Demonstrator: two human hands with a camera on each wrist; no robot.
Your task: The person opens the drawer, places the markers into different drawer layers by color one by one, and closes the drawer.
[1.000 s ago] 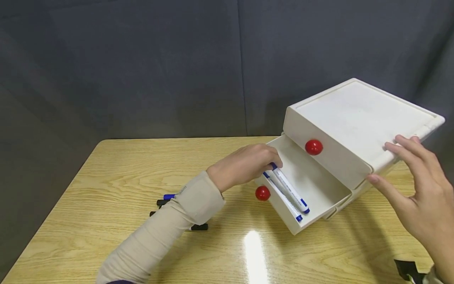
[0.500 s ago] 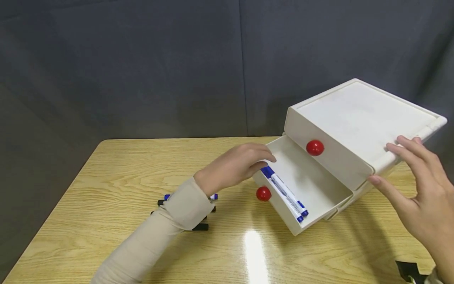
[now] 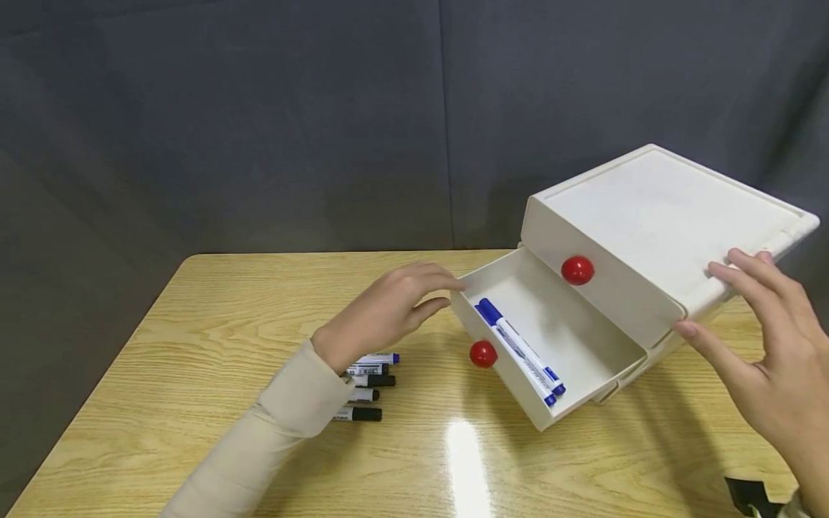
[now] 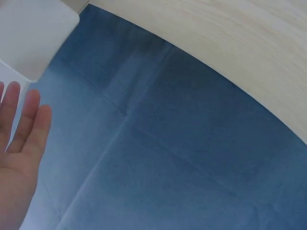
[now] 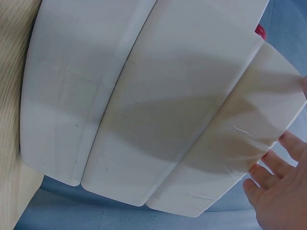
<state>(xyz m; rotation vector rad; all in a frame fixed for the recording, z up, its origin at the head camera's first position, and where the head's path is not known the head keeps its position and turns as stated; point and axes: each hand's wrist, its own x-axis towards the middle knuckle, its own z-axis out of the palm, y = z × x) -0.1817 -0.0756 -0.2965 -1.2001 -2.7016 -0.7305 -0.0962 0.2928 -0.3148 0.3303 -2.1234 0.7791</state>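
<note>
Above the table (image 3: 194,324) a sleeve (image 3: 278,421) partly hides markers (image 3: 377,380); left hand (image 3: 391,309) gapes, right hand (image 3: 777,342) is splayed.

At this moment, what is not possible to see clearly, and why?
Head view, dark-capped markers on the table: left ends hidden by the left sleeve.
Head view, blue-capped markers in the open drawer: print too small to read.
Head view, upper drawer: inside hidden by its closed front.
Head view, black object: cut off by the bottom edge.
Left wrist view, left hand: partly beyond the left edge.
</note>
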